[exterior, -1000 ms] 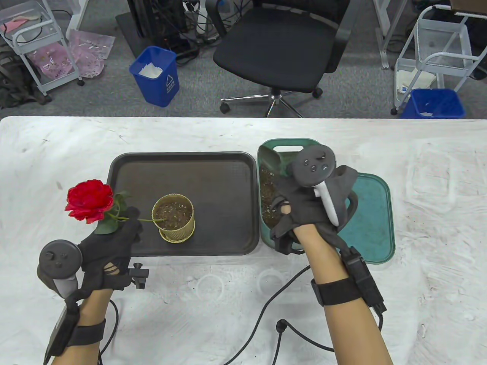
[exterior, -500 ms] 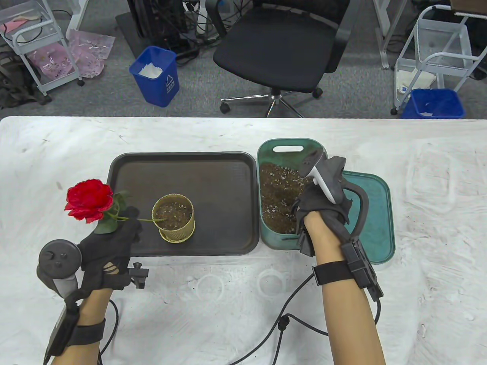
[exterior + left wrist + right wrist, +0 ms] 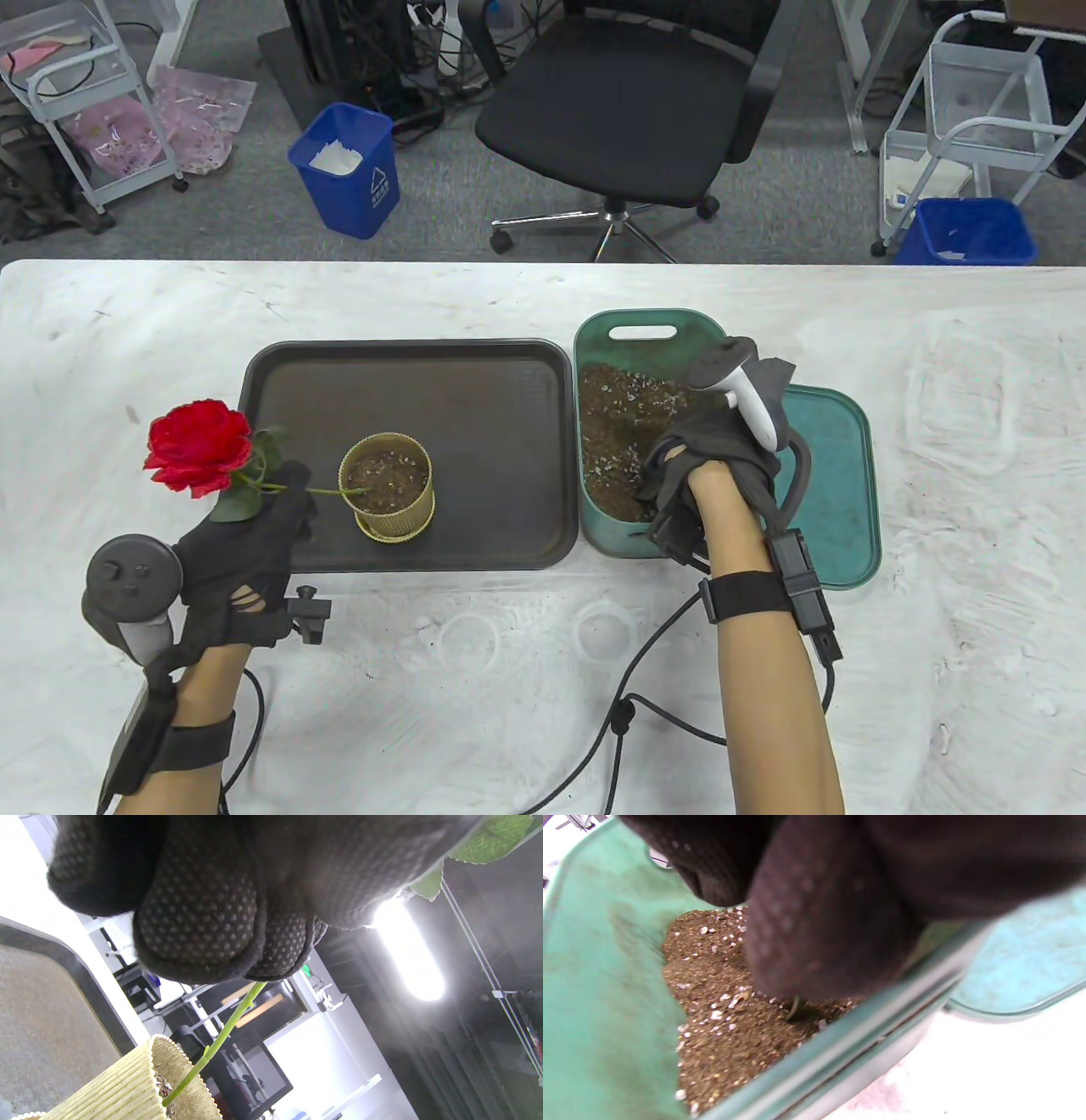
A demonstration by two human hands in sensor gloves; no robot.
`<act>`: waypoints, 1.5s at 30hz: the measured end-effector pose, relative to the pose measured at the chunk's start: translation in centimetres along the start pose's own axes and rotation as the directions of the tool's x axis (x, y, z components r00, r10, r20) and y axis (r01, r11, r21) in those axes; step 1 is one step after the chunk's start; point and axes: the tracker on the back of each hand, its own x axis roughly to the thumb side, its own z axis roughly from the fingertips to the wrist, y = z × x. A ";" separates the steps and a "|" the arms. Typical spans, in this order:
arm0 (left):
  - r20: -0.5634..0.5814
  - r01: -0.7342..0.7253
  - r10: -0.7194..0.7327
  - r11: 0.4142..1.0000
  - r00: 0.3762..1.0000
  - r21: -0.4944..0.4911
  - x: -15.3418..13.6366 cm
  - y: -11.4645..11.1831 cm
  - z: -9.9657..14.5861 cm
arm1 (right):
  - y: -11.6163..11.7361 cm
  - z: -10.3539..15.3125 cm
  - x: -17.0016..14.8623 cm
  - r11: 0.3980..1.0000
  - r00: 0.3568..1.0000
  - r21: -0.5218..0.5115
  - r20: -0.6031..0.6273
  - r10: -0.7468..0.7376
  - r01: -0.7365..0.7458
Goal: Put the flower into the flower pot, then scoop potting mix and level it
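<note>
Gloved fingers (image 3: 199, 921) of the left hand (image 3: 254, 870) are pinching a green flower stem (image 3: 220, 1039), which is slanting down into the ribbed yellow flower pot (image 3: 123, 1086). The pot is sitting on a dark tray (image 3: 38, 1027).

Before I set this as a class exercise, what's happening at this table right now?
A person is potting a red flower. The left hand holds its stem, whose lower end sits in the yellow flower pot on the dark tray. The right hand reaches down into the green bin of potting mix; whether it holds a scoop cannot be seen.
</note>
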 end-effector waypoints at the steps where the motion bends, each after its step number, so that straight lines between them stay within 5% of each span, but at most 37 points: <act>1: -0.001 0.000 0.000 1.000 1.000 0.001 0.0 0.0 0.0 | 0.1 -0.2 -0.1 1.000 1.000 0.006 0.003 -0.018 0.018; 15: 0.006 -0.002 0.002 1.000 1.000 -0.007 0.1 -0.2 0.1 | 0.9 -1.6 0.4 0.955 0.956 0.053 0.014 -0.293 0.292; 24: 0.008 -0.001 0.001 1.000 1.000 -0.010 0.1 -0.2 0.1 | 1.8 -2.1 -1.2 0.866 0.870 0.102 0.003 -0.493 0.490; 45: 0.005 -0.002 0.002 1.000 1.000 -0.007 0.1 -0.1 0.1 | -0.3 1.9 -4.3 0.695 0.686 0.080 0.111 -0.719 0.715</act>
